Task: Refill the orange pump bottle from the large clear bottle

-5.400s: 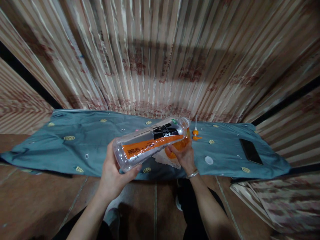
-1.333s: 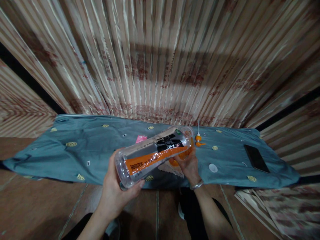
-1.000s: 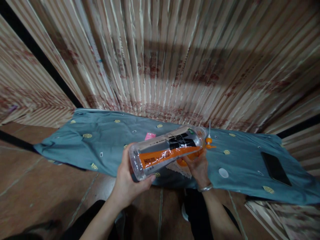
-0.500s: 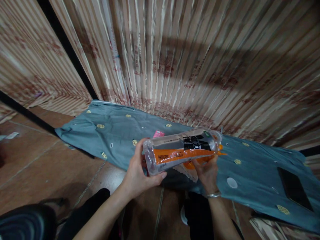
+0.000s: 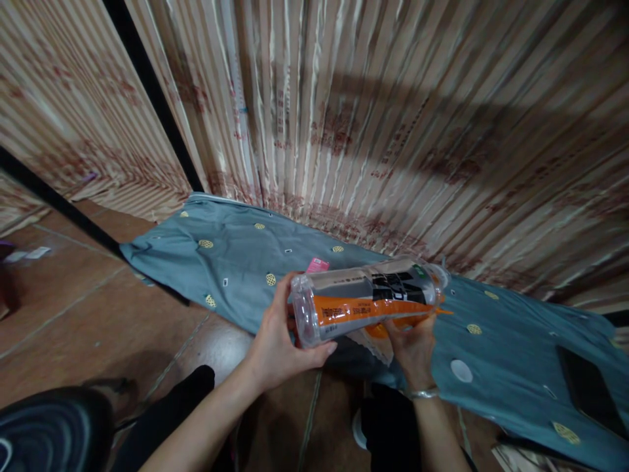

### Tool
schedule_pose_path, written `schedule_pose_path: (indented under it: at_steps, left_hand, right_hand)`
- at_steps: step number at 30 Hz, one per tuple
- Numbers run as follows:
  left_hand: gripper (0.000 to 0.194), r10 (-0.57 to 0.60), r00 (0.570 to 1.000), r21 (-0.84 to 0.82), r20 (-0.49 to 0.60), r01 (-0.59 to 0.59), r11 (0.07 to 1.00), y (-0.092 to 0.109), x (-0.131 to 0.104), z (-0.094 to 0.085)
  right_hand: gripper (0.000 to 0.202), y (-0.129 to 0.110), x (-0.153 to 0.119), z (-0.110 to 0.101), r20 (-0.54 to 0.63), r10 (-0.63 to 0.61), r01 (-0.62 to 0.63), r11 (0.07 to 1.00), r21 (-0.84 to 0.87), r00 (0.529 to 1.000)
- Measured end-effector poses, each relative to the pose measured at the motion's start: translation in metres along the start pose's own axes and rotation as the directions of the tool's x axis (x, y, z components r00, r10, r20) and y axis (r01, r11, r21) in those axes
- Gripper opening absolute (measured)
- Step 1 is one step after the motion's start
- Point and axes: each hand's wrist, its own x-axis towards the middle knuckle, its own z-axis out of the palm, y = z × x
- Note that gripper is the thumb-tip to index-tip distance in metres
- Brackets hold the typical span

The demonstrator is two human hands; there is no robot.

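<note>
A clear plastic bottle (image 5: 354, 301) with an orange, grey and black label lies sideways in the air above the cloth. My left hand (image 5: 278, 344) is closed round its base, thumb underneath on the near side. Toward the neck end, my right hand (image 5: 413, 346) grips the bottle from below; most of its fingers are hidden behind it. Something orange (image 5: 378, 332) shows beside the right thumb, and a thin orange tip sticks out past the neck; its kind is unclear. A whitish, jagged-edged sheet (image 5: 372, 346) hangs under the bottle.
The narrow table wears a teal patterned cloth (image 5: 240, 255). A pink packet (image 5: 317, 265) sits behind the bottle, a white disc (image 5: 461, 371) and a dark phone (image 5: 590, 387) to the right. A striped curtain (image 5: 314, 118) hangs behind; a black stool (image 5: 49, 432) stands lower left.
The whole view has shifted slightly, so the table and both hands appear a little further right. Both hands keep their hold on the bottle.
</note>
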Motion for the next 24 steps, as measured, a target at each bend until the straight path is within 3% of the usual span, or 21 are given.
schedule_pose_path:
  at_steps: [3,8,18,24]
  left_hand:
    - [0.091,0.004,1.000,0.011,-0.001,-0.004,1.000,-0.002,-0.001,0.000]
    - [0.093,0.042,0.999,0.028,-0.014,-0.042,0.999,-0.003,-0.001,0.000]
    - [0.095,0.008,1.000,-0.022,0.022,-0.007,1.000,-0.004,0.000,0.000]
    - [0.088,0.104,0.994,-0.025,0.018,-0.103,0.994,-0.004,0.000,0.000]
  right_hand:
    - [0.093,-0.006,0.000,-0.002,0.032,0.107,-0.107,0.994,-0.011,0.994]
    - [0.097,-0.011,0.000,-0.004,0.049,0.154,-0.153,0.988,-0.020,0.987]
    - [0.099,-0.013,0.000,-0.005,0.049,0.141,-0.140,0.990,-0.019,0.989]
    - [0.100,0.000,0.000,-0.001,0.021,0.081,-0.081,0.996,-0.025,0.996]
